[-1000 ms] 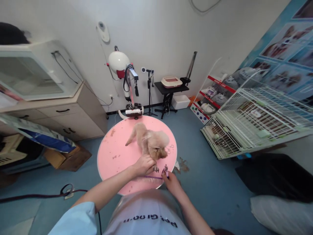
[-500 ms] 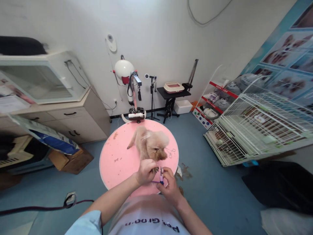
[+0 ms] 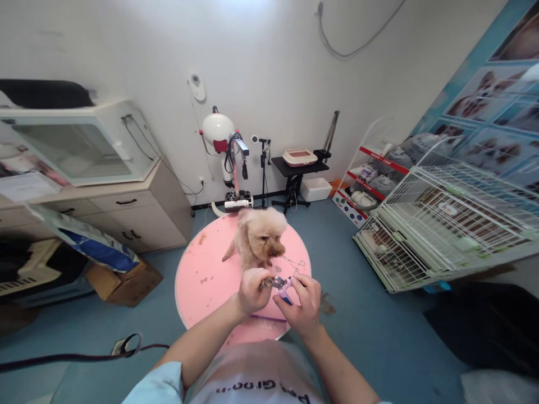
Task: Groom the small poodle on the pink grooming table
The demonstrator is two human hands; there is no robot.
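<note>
A small tan curly dog stands on a round pink table, facing me. My left hand is closed around one of its front paws, lifted off the table. My right hand grips purple nail clippers, whose jaws meet the paw. A purple comb lies on the table near its front edge, partly hidden by my hands. Small metal scissors lie on the table to the right of the dog.
A white dryer on a stand is behind the table. A cabinet with a glass box is at the left, a white wire cage at the right. A black side table stands by the wall. A black cord crosses the blue floor.
My right hand has brought the clippers from the table edge up to the paw held in my left hand. The dog has raised its head and the paw is higher.
</note>
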